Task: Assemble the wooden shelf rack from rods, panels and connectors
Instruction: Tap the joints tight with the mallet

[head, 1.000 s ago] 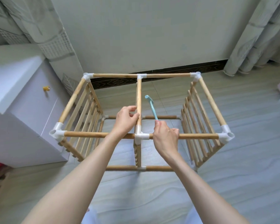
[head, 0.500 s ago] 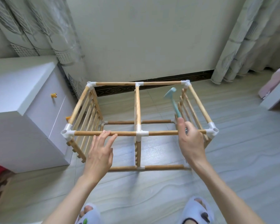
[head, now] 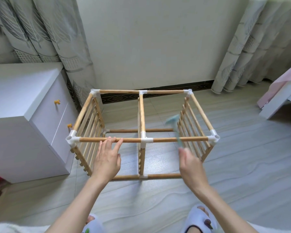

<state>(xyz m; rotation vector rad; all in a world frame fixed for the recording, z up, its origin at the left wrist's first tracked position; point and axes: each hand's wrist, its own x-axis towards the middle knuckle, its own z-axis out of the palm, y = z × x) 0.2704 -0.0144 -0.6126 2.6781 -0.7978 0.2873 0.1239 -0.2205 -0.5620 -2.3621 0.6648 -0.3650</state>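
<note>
- Wooden rack frame of rods and white connectors, standing on grey floor near wall, slatted panels at both ends.
- Left hand: fingers straight, close together, tips resting on near top rod.
- Right hand: curled round blurred teal hammer, head beside right slatted panel.
- White cabinet left of frame; slippers below.

Soft, even daylight fills the room, with faint shadows on the floor. The hammer in my right hand is motion-blurred. Straight lines bow toward the frame's edges.
</note>
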